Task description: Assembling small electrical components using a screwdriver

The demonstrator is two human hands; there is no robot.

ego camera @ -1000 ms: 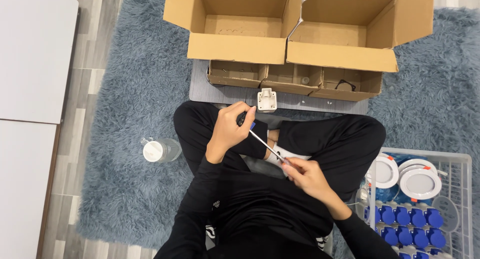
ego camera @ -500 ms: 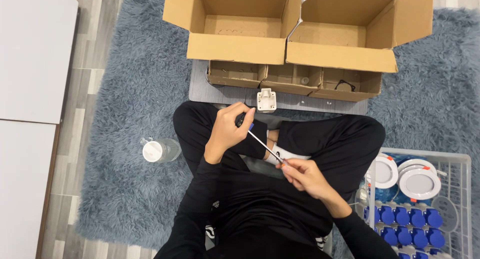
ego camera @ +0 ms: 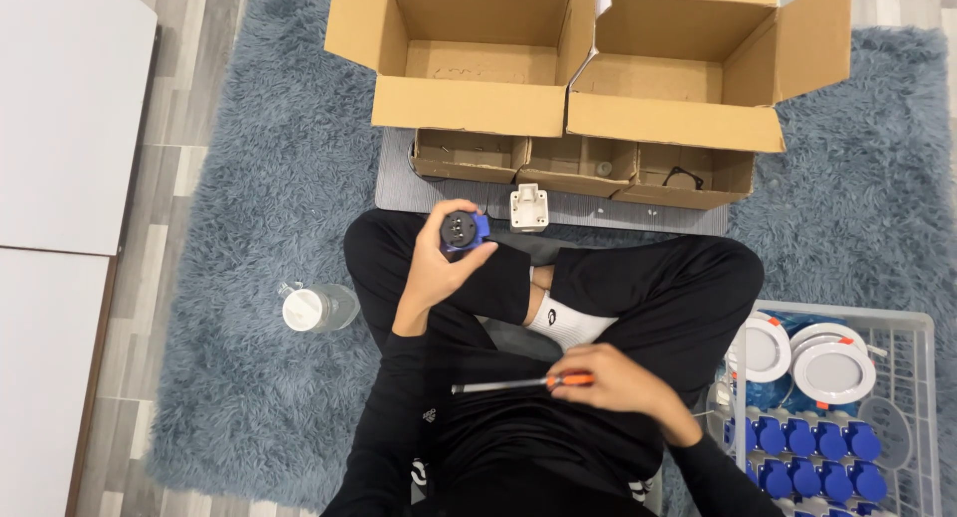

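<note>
I sit cross-legged on a shaggy blue-grey rug (ego camera: 249,178), with two open cardboard boxes (ego camera: 469,53) ahead of me, both showing bare bottoms, and a row of three small trays (ego camera: 578,163) on a grey mat (ego camera: 399,183) just in front of them. At my right knee stands a white wire basket (ego camera: 912,328) holding round white lamps above rows of blue plugs (ego camera: 802,442), many of them waiting there. A capped bottle (ego camera: 317,308) lies on the rug to my left. A white socket part (ego camera: 528,206) stands alone on the mat. My left hand (ego camera: 439,268) is closed around one blue plug (ego camera: 463,231), lifted over my knee with its dark face turned up to me. My right hand (ego camera: 618,382) grips an orange-handled screwdriver (ego camera: 518,384), lying level across my lap, its tip well apart from the plug, so I judge this piece between steps, with most of the basket left.
</note>
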